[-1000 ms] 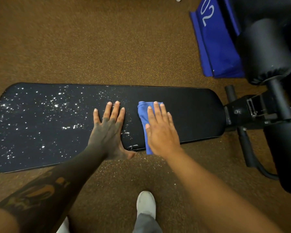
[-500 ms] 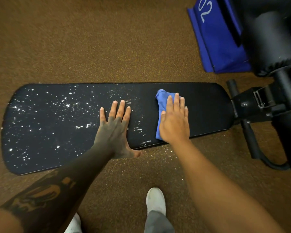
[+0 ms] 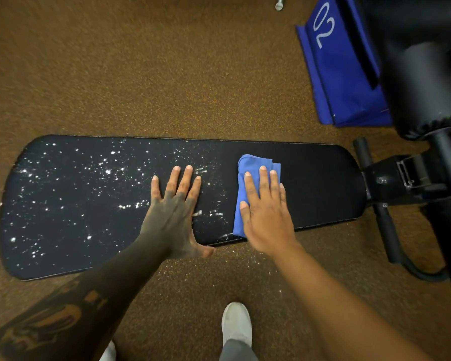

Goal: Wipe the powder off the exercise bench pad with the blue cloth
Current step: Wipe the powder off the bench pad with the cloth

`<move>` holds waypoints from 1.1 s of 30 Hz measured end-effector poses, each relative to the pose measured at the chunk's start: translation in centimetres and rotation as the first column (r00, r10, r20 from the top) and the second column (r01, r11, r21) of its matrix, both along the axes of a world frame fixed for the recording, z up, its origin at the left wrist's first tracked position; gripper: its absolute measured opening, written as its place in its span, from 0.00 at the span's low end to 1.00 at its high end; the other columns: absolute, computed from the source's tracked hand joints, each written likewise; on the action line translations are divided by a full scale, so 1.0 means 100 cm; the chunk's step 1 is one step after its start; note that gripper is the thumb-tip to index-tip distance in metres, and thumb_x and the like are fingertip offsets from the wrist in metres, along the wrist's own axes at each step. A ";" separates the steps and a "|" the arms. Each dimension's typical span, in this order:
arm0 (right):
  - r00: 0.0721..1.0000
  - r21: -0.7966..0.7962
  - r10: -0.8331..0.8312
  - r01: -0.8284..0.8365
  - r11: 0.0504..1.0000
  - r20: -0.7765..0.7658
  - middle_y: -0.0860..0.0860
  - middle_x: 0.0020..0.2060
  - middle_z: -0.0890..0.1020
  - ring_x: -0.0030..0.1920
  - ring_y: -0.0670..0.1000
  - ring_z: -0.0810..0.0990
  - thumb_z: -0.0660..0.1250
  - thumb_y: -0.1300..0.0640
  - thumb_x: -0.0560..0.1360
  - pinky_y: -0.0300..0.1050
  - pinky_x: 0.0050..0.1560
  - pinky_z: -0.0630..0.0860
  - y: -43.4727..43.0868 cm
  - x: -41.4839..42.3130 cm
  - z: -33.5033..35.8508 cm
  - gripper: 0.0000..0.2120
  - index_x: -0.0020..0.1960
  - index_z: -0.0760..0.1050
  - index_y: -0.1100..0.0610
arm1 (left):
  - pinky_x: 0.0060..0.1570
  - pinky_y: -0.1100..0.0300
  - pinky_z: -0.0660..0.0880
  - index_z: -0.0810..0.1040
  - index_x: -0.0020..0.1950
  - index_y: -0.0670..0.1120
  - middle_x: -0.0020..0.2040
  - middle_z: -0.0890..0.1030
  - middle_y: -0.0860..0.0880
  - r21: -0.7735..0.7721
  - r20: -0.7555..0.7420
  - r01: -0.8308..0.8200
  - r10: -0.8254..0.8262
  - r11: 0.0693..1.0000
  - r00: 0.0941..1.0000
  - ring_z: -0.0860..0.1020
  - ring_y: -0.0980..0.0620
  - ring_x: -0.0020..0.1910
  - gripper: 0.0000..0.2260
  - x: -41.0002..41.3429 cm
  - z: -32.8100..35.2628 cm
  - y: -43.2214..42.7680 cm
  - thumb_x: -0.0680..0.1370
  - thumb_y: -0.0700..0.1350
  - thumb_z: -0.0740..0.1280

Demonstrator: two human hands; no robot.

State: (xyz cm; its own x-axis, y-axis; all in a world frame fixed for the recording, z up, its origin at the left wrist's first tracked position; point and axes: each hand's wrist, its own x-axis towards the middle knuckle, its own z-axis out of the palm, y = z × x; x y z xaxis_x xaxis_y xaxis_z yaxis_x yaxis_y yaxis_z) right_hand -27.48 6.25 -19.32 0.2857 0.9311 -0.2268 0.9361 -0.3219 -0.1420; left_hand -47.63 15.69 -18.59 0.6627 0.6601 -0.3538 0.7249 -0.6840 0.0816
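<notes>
Speckled brown floor beneath a black exercise bench pad, whose long axis runs left to right across the view; its rounded right end points at, and meets, the black bench frame, above which sits a padded black roller. Beyond the pad's far right corner lies a blue bag marked "02". Left hand: palm flat on the pad near its middle, fingers straight and slightly spread, thumb out over the pad's near edge. Right hand: pressed flat on the blue cloth just right of the left hand, fingers straight and held close together, pointing toward the pad's far edge. The cloth is folded into a strip whose long axis crosses the pad's width, its near end at the pad's near edge. A pale shoe stands on the floor on the pad's near side. White powder speckles the pad from its left end up to the cloth; right of the cloth the pad shows plain black.
</notes>
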 end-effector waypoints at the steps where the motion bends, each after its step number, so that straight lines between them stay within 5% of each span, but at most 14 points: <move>1: 1.000 -0.001 -0.007 0.007 1.000 0.005 0.57 0.80 0.41 0.79 0.59 0.37 0.46 0.46 0.83 0.58 0.78 0.43 0.008 0.002 0.000 0.29 0.80 0.40 0.50 | 0.76 0.31 0.38 0.31 0.79 0.44 0.80 0.30 0.42 -0.002 -0.001 -0.002 0.002 1.000 1.000 0.30 0.40 0.79 0.69 0.000 0.000 0.000 0.55 0.87 0.54; 7: 1.000 0.016 -0.008 0.008 1.000 -0.006 0.59 0.80 0.45 0.78 0.63 0.41 0.49 0.45 0.82 0.60 0.77 0.47 0.074 0.009 -0.001 0.28 0.80 0.45 0.47 | 0.75 0.31 0.41 0.34 0.80 0.44 0.81 0.32 0.42 -0.008 -0.011 0.001 -0.001 1.000 1.000 0.31 0.40 0.79 0.70 -0.001 0.003 -0.001 0.54 0.87 0.53; 16: 0.987 -0.045 0.158 -0.160 0.986 -0.037 0.55 0.79 0.37 0.77 0.57 0.30 0.46 0.45 0.83 0.55 0.77 0.40 -0.007 -0.025 0.010 0.29 0.80 0.41 0.50 | 0.76 0.31 0.38 0.34 0.80 0.43 0.80 0.31 0.42 0.000 -0.018 -0.001 0.001 1.000 1.000 0.32 0.40 0.79 0.69 -0.009 0.001 0.002 0.54 0.87 0.52; 23: 0.997 -0.041 0.070 -0.069 0.997 0.019 0.57 0.80 0.41 0.79 0.60 0.38 0.47 0.45 0.83 0.59 0.77 0.46 0.064 0.000 0.005 0.29 0.80 0.42 0.51 | 0.76 0.31 0.41 0.31 0.79 0.43 0.80 0.29 0.42 0.000 -0.038 0.015 -0.015 1.000 0.999 0.30 0.40 0.78 0.69 -0.009 0.000 0.002 0.54 0.86 0.53; 30: 0.959 -0.065 0.278 -0.275 0.959 0.047 0.57 0.80 0.43 0.79 0.60 0.39 0.46 0.43 0.82 0.62 0.76 0.49 0.009 -0.016 0.009 0.30 0.80 0.46 0.52 | 0.76 0.30 0.42 0.32 0.79 0.43 0.80 0.31 0.42 0.002 -0.014 0.007 -0.007 1.000 1.000 0.31 0.40 0.79 0.69 -0.010 0.000 0.002 0.55 0.86 0.52; 33: 0.970 0.011 0.236 -0.237 0.971 0.062 0.56 0.80 0.41 0.78 0.59 0.36 0.45 0.40 0.81 0.62 0.77 0.41 0.018 -0.013 0.018 0.31 0.80 0.44 0.49 | 0.76 0.30 0.42 0.35 0.80 0.43 0.81 0.33 0.41 -0.003 -0.004 -0.002 0.002 1.000 1.000 0.32 0.40 0.79 0.69 -0.011 0.001 0.002 0.54 0.86 0.52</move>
